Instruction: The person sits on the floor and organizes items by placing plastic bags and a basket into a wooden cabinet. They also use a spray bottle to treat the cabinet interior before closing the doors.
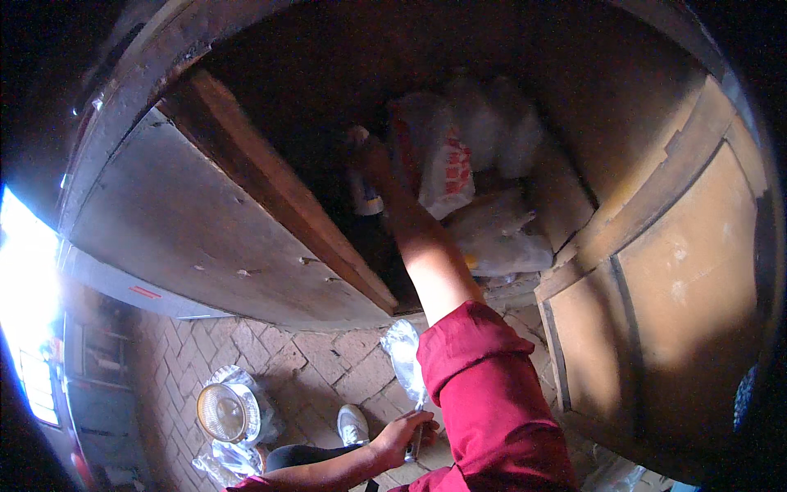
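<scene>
My right arm, in a red sleeve, reaches deep into a dark wooden cabinet. My right hand (372, 157) is in shadow beside a bottle or can (367, 195); its fingers are too dark to tell whether they grip it. Just right of it stands a white plastic bag with red print (452, 169), and a clear plastic bag with contents (507, 240) lies lower down. Below the cabinet's opening, my left hand (407, 438) is closed on the handle of a utensil. Clear plastic wrapping (404, 353) shows at the utensil's upper end.
A wooden door (670, 295) stands open on the right. A wooden panel (203, 209) with a thick beam borders the opening on the left. On the brick floor (326, 357) are a ribbed glass bowl (227, 413), plastic wrapping (237, 458) and a shoe (352, 424).
</scene>
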Motion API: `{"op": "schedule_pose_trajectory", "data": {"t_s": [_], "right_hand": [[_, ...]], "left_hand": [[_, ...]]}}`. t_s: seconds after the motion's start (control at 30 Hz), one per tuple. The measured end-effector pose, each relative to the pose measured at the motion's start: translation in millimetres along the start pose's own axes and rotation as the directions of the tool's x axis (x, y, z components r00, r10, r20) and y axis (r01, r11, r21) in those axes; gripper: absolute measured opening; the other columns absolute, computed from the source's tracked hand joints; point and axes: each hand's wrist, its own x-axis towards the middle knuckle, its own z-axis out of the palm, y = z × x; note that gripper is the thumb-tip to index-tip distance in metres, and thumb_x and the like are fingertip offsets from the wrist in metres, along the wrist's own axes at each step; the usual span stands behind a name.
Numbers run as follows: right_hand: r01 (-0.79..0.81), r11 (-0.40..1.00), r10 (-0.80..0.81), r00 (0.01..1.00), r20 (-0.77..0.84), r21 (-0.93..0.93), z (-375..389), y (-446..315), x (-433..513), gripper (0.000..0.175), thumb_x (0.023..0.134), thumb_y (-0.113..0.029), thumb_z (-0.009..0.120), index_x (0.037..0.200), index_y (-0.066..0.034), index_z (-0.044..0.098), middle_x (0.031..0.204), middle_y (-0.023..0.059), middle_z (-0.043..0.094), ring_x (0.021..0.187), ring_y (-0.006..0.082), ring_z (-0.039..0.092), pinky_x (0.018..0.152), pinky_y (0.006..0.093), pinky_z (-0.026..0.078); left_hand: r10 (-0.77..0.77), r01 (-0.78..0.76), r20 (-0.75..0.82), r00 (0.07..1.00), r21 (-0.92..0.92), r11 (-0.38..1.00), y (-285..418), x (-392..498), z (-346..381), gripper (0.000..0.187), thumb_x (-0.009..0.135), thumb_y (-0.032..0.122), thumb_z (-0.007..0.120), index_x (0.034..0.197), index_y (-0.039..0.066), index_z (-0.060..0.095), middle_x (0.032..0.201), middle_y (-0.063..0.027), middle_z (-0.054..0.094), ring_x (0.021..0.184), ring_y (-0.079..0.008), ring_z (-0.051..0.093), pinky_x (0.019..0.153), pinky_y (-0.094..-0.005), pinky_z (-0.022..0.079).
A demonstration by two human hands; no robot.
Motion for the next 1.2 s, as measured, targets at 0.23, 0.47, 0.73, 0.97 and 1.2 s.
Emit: {"op": "schedule_pose_trajectory", "data": {"t_s": [0.23, 0.47, 0.73, 0.97, 1.2], "right_hand": [[-0.189, 0.969, 0.16, 0.97, 0.181, 0.161, 9, -25, -35, 0.065, 0.079, -0.051, 0.065, 0.107, 0.007, 0.057, 0.107, 0.0277, 0.062, 0.098, 0.0374, 0.063, 0.08, 0.0429, 0.051], [0.126, 0.992, -0.124, 0.989, 0.083, -0.023, -7, -54, -39, 0.038, 0.094, -0.04, 0.048, 0.1, -0.0057, 0.063, 0.09, 0.0258, 0.064, 0.084, 0.0382, 0.064, 0.075, 0.0458, 0.05], [0.204, 0.979, -0.197, 0.964, -0.18, 0.02, -2, -9, 15, 0.037, 0.09, -0.041, 0.052, 0.108, -0.0111, 0.064, 0.092, 0.0155, 0.067, 0.082, 0.0319, 0.065, 0.07, 0.0431, 0.053], [0.097, 0.992, -0.114, 0.964, -0.239, -0.083, 27, -28, -13, 0.041, 0.084, -0.048, 0.057, 0.108, -0.0165, 0.068, 0.088, 0.0088, 0.068, 0.072, 0.0285, 0.066, 0.058, 0.0412, 0.054], [-0.114, 0.993, 0.111, 0.99, -0.084, -0.035, -3, -88, -54, 0.055, 0.086, -0.055, 0.056, 0.099, -0.0027, 0.065, 0.098, 0.02, 0.067, 0.094, 0.0373, 0.065, 0.076, 0.0469, 0.051]], "left_hand": [[0.025, -0.027, -0.083, 0.996, -0.021, 0.999, 1, -21, 7, 0.019, 0.094, 0.02, 0.053, 0.102, 0.003, 0.055, 0.086, -0.0084, 0.062, 0.075, -0.0188, 0.061, 0.068, -0.0332, 0.051], [-0.002, -0.002, -0.087, 0.996, -0.043, 0.999, 1, -23, 16, 0.017, 0.094, 0.02, 0.052, 0.095, 0.003, 0.056, 0.081, -0.0079, 0.061, 0.073, -0.0181, 0.059, 0.068, -0.0316, 0.05], [0.0, 0.003, -0.021, 1.0, 0.17, 0.985, 25, -46, 48, 0.019, 0.094, 0.023, 0.051, 0.096, 0.004, 0.056, 0.082, -0.0063, 0.06, 0.073, -0.0176, 0.059, 0.069, -0.0313, 0.049], [0.004, 0.009, -0.089, 0.996, 0.142, 0.99, 19, -58, 42, 0.021, 0.094, 0.024, 0.051, 0.099, 0.005, 0.056, 0.083, -0.0055, 0.059, 0.074, -0.0169, 0.057, 0.07, -0.0304, 0.048], [0.06, -0.058, -0.081, 0.995, 0.031, 0.998, -9, -49, 23, 0.022, 0.095, 0.026, 0.049, 0.101, 0.006, 0.055, 0.085, -0.005, 0.059, 0.074, -0.0164, 0.056, 0.071, -0.0305, 0.048]]}}
